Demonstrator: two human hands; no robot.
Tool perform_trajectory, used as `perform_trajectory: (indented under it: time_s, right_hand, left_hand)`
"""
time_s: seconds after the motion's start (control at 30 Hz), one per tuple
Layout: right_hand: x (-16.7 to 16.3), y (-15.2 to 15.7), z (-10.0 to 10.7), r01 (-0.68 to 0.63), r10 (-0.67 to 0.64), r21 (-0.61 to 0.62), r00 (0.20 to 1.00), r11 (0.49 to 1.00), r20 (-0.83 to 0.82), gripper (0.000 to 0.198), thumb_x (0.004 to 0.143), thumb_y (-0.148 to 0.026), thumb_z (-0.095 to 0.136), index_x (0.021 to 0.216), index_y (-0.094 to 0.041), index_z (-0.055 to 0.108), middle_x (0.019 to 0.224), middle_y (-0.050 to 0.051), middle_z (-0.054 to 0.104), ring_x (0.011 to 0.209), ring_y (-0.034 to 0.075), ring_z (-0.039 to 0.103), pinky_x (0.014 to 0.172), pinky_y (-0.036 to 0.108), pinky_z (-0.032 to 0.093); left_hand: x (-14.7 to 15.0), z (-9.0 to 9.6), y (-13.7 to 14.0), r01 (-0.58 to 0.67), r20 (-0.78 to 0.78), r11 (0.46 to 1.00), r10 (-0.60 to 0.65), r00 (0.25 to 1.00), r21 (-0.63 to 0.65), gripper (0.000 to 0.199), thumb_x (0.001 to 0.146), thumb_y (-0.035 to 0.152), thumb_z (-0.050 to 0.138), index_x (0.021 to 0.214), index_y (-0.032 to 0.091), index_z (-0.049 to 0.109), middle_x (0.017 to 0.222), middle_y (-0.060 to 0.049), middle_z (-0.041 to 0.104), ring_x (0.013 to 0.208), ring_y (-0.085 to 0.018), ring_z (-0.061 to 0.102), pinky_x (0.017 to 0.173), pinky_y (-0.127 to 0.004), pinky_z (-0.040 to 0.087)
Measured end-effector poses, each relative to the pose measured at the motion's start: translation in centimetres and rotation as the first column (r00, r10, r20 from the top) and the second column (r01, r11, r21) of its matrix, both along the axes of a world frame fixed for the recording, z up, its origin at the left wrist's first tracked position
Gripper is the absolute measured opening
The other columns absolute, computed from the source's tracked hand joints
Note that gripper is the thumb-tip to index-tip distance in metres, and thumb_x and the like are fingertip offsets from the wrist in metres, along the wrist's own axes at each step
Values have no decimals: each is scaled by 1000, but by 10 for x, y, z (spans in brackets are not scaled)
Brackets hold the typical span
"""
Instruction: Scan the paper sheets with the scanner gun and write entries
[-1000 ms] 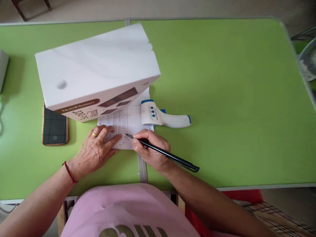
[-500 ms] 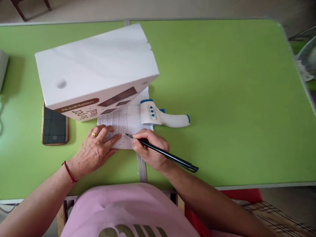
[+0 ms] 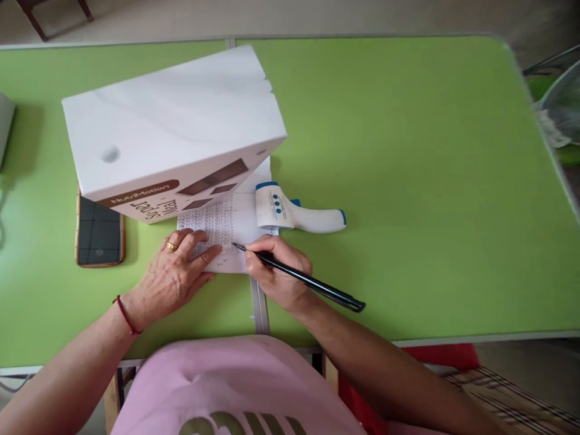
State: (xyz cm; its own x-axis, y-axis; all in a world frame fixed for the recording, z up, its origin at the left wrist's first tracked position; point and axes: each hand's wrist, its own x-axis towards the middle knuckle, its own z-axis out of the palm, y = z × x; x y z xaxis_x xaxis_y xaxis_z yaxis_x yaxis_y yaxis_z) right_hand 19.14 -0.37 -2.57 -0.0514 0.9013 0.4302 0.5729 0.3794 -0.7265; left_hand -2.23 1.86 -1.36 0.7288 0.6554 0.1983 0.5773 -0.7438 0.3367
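Observation:
My right hand [image 3: 281, 270] grips a black pen [image 3: 317, 283], its tip on or just above a sheet of paper [image 3: 244, 211] filled with rows of small handwriting. Flat on the lower left of that sheet rests my left hand [image 3: 179, 263], fingers apart, with a gold ring and a red wrist cord. A white and blue infrared thermometer [image 3: 296, 211] lies over the paper's right edge, just beyond my right hand. The large white box [image 3: 176, 121] marked NutriMotion hides the sheet's upper left part.
A smartphone in a brown-edged case [image 3: 100, 235] lies left of my left hand, partly behind the box. The green table [image 3: 408, 181] has a metal seam near my right hand. Another white object [image 3: 5, 127] shows at the far left edge.
The pen tip and my right hand have shifted very slightly right along the paper. My left hand stays on the sheet. The whole view has drifted a little.

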Motion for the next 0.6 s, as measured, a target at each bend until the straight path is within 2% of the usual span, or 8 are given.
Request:
perform_trajectory:
  time_s: [0.3,0.6]
  right_hand:
    - [2,0,1,-2,2,5,1000,1000,14,11,82,-14,56,79,-23,52,58,-5,57,44,8,50,45,20,45]
    - [2,0,-1,-14,14,8,1000,1000,2,10,83,-14,56,83,-23,53,63,-4,62,49,9,56,50,20,49]
  left_hand:
    - [0,1,0,2,-10,1000,-2,1000,15,34,96,29,50,126,13,56,119,-18,55,105,-32,51,85,-49,49]
    - [0,0,0,1,-8,1000,-1,1000,25,35,96,29,49,126,13,56,118,-18,55,105,-32,50,84,-50,50]
